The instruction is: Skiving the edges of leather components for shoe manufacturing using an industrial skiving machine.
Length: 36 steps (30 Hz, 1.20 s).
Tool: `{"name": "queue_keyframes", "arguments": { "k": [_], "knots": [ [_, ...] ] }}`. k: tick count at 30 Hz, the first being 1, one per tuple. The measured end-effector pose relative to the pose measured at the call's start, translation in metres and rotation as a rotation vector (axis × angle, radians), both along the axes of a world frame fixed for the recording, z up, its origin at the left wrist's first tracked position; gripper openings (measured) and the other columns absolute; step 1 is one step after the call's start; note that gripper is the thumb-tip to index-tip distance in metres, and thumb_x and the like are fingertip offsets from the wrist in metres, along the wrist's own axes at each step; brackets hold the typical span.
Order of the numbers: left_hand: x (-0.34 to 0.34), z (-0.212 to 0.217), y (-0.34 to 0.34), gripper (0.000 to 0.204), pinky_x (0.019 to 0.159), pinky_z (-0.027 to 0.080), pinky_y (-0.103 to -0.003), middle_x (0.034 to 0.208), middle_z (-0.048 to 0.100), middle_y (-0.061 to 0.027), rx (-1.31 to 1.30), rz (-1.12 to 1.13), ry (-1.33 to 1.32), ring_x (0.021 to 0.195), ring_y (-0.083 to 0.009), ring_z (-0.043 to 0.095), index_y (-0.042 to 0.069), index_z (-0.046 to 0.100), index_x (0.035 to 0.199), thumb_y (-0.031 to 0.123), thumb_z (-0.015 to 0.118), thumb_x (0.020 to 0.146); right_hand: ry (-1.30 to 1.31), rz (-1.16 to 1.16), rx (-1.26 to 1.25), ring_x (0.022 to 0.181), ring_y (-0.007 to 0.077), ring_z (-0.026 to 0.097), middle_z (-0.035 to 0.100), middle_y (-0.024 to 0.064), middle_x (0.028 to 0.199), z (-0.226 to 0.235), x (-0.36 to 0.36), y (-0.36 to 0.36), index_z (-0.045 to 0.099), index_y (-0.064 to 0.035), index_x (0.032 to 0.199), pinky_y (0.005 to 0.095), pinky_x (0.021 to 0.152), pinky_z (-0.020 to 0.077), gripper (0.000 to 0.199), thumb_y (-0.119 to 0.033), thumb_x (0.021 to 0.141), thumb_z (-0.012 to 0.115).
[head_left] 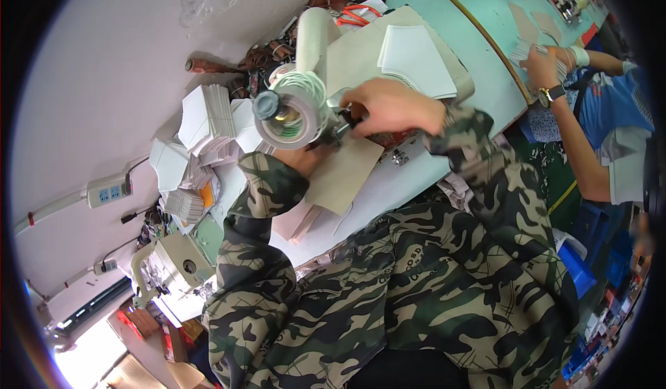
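A beige machine [313, 45], which looks like a sewing machine, rises from the bench, with pale green thread [303, 83] wound round its top and a dark knob [268, 105]. My right hand [395, 108] is just right of its head, fingers curled in at a small dark part; what they grip is hidden and slightly blurred. Behind and below the machine head, my left hand [305, 158] reaches in from the left, its fingers mostly out of sight. A flat tan panel [347, 174] lies between my hands and my body, close to the left hand.
White curved panels [416, 56] lie on a board at the back. Stacks of white pieces [208, 122] stand left by the wall, and pinkish pieces [295, 224] near the front edge. Another sewing machine [182, 258] is lower left. At right, a co-worker's hand [544, 66] holds pieces.
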<state>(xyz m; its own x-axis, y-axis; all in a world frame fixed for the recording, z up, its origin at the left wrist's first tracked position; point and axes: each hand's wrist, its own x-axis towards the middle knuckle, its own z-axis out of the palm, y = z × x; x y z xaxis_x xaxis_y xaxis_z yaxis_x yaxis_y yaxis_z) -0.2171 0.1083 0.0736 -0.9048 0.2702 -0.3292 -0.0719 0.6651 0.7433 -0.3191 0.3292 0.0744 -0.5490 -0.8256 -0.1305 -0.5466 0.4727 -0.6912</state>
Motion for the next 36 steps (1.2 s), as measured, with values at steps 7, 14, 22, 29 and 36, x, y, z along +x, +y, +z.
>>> {"name": "queue_keyframes", "arguments": {
  "k": [7,14,22,29,36],
  "knots": [
    [0.018,-0.015,-0.001,0.031,0.041,0.043,-0.030,0.054,0.057,-0.0067,-0.035,0.135,-0.012,0.040,-0.0161,0.053,-0.001,0.062,0.072,0.022,0.055,0.092,-0.046,-0.116,-0.025,0.086,0.0286,0.063,0.067,0.0126,0.094,0.005,0.006,0.039,0.064,-0.0026,0.110,0.0369,0.076,0.0501,0.043,-0.023,0.073,0.071],
    [0.026,-0.012,0.012,0.026,0.052,0.046,-0.031,0.059,0.060,-0.0087,-0.020,0.012,0.075,0.051,-0.0165,0.060,-0.003,0.064,0.094,0.020,0.053,0.094,0.392,-0.129,0.252,0.099,0.0276,0.054,0.055,0.0074,0.102,0.011,0.008,0.031,0.062,-0.0094,0.109,0.0399,0.083,0.0449,0.052,-0.027,0.064,0.081],
    [0.050,-0.007,0.027,0.022,0.063,0.050,-0.044,0.067,0.064,-0.0139,-0.127,0.190,0.082,0.066,-0.0360,0.064,0.009,0.063,0.103,0.027,0.055,0.093,0.291,0.108,0.241,0.098,0.0258,0.052,0.053,0.0051,0.095,0.007,0.005,0.009,0.061,-0.0094,0.082,0.0397,0.083,0.0426,0.030,-0.025,0.065,0.080],
    [0.057,-0.002,0.010,0.021,0.055,0.048,-0.037,0.064,0.057,-0.0109,0.146,0.119,-0.034,0.055,-0.0262,0.061,0.003,0.060,0.096,0.022,0.053,0.095,-0.661,-0.186,-0.343,0.061,0.0045,0.045,0.051,-0.0034,0.066,-0.019,0.072,0.042,0.050,-0.0037,0.073,0.0224,0.054,0.0393,0.028,-0.010,0.079,0.077],
    [0.042,0.001,-0.029,0.025,0.045,0.042,-0.028,0.060,0.055,-0.0048,0.174,0.286,-0.470,0.045,-0.0123,0.052,-0.002,0.062,0.088,0.020,0.051,0.093,-1.064,-0.441,-0.252,0.064,0.0121,0.067,0.068,0.0075,0.076,-0.043,0.126,0.028,0.063,0.0030,0.093,0.0228,0.055,0.0514,0.017,-0.013,0.088,0.067]
  ]
}}
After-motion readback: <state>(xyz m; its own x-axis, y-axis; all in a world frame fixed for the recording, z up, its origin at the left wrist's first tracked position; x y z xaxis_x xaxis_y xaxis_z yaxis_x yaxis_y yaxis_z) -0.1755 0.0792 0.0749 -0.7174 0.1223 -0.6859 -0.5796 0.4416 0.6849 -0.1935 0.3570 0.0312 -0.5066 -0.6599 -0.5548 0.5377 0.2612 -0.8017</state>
